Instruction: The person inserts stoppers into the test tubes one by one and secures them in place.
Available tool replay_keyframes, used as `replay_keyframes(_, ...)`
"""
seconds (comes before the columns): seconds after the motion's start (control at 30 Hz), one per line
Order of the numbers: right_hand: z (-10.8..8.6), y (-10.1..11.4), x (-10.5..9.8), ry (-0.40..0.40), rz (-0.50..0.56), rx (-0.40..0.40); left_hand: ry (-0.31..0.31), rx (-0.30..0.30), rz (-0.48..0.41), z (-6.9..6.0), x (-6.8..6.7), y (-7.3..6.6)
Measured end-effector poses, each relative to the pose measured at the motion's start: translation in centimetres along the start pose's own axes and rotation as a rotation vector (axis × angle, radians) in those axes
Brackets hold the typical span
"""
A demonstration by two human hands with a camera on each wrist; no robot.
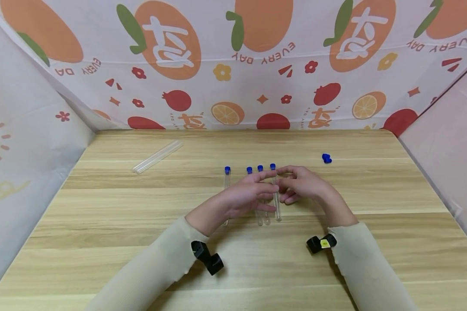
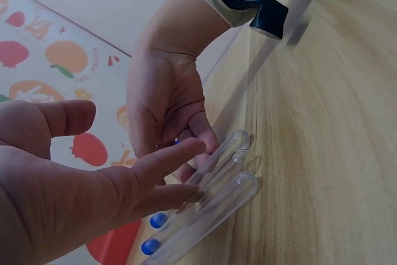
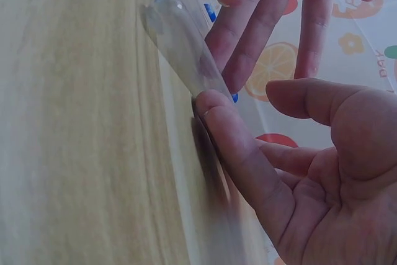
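Note:
Several clear test tubes with blue stoppers lie side by side on the table. My left hand (image 1: 244, 199) reaches over them from the left, its straight fingers extending to the rightmost test tube (image 1: 277, 211). Under that hand are two middle test tubes (image 1: 260, 220), partly hidden, and a separate left test tube (image 1: 227, 179). From the other side, my right hand (image 1: 304, 183) is at the rightmost tube, with one fingertip (image 3: 217, 113) against it in the right wrist view. The right thumb (image 3: 294, 98) stands away from the glass, and neither hand is curled round a tube.
Toward the back left lie clear tubes (image 1: 157, 157) without stoppers. A small cluster of loose blue stoppers (image 1: 326, 158) is at the back right. Behind the wooden table (image 1: 113, 242) hangs a fruit-print cloth (image 1: 257, 93), and pale cloth walls flank both sides.

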State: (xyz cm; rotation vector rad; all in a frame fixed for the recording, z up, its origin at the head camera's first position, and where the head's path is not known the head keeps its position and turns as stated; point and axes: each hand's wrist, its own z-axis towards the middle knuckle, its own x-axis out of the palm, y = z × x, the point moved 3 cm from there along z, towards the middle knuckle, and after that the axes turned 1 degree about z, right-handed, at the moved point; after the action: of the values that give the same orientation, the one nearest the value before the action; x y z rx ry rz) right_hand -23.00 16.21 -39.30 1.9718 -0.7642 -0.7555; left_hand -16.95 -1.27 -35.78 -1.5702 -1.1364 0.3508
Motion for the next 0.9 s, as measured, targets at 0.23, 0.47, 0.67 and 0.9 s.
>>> replay_keyframes(0.23,-0.1,0.0,-0.3,-0.004,-0.006,0.001,-0.002,0.004,-0.008,-0.1,-0.1,-0.1)
replay_keyframes(0.47,-0.3,0.1,-1.4,-0.087,-0.076,-0.036,-0.019,0.029,-0.072,-1.5,-1.6,-0.6)
replay_keyframes(0.67,-0.7,-0.1,-3.3,-0.260,-0.244,-0.082,-0.085,0.126,0.024,-3.8,-4.8,-1.7)
replay_keyframes(0.9,-1.6,-0.7,-5.3,-0.408,-0.341,-0.081,-0.239,0.228,0.136,-7.4,-10.6,-2.4)
